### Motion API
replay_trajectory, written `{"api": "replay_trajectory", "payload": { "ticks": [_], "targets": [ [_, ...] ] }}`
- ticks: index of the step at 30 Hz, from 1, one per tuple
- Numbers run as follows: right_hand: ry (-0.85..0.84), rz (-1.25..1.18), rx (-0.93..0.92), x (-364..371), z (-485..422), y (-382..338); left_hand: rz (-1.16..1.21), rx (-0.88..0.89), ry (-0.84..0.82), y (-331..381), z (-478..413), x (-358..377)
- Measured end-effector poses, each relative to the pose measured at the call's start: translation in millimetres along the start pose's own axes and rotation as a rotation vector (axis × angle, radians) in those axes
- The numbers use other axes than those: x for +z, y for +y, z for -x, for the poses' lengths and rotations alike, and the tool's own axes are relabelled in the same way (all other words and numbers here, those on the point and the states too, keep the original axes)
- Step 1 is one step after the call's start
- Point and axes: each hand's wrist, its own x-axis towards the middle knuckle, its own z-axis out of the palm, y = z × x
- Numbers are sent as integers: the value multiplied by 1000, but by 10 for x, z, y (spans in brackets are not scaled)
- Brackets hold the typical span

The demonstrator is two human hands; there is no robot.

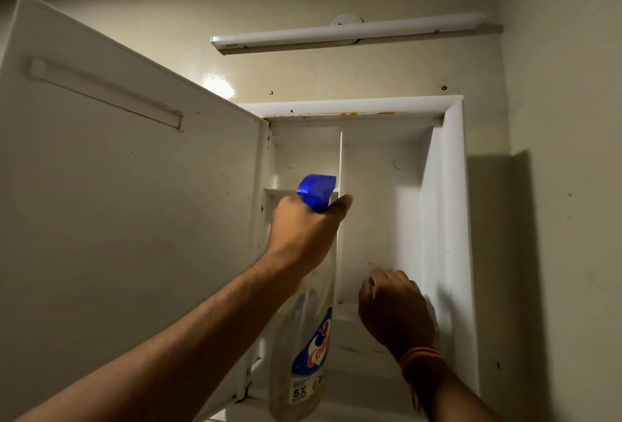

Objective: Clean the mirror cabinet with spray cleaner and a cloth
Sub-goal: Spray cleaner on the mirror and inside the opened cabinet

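Note:
A white cabinet (452, 206) hangs open on the wall, and its door (128, 206) swings out to the left with its inner side facing me. My left hand (304, 229) grips the neck of a clear spray bottle (308, 351) with a blue trigger head, held upright in front of the cabinet's left compartment. My right hand (395, 308) is raised inside the right compartment, fingers loosely curled near the back panel. I cannot tell whether it holds anything. No cloth is in sight. A vertical divider (340, 212) splits the interior.
A long white tube light (350, 32) is mounted on the wall above the cabinet. Rust-coloured stains mark the cabinet's top inner edge (353, 114). A side wall (565, 186) stands close on the right. Small shelves sit low in the cabinet.

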Motion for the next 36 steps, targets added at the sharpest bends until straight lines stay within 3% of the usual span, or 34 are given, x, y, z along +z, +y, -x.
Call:
{"api": "replay_trajectory", "payload": {
  "ticks": [3, 9, 14, 18, 24, 26, 30, 36],
  "targets": [
    [57, 31, -42, -23, 11, -1, -39, -41, -2, -127, 72, -9],
    [177, -142, 178, -141, -23, -64, -74, -144, -79, -285, 215, -7],
    [163, -314, 166, -166, -6, -50, -142, -192, -28, -474, 358, 52],
    [154, -290, 149, -159, -31, -49, -121, -227, -76, -556, 483, 66],
    [140, -252, 140, -162, -15, -50, -287, -284, -118, -723, 707, 122],
    [127, -234, 123, -166, -21, -48, -313, -327, -96, -759, 735, 73],
    [103, -201, 97, -174, -26, -56, -103, -463, -46, -822, 788, -77],
    [90, -145, 79, -186, -33, -63, -47, -452, 181, -882, 773, -278]
  ]
}}
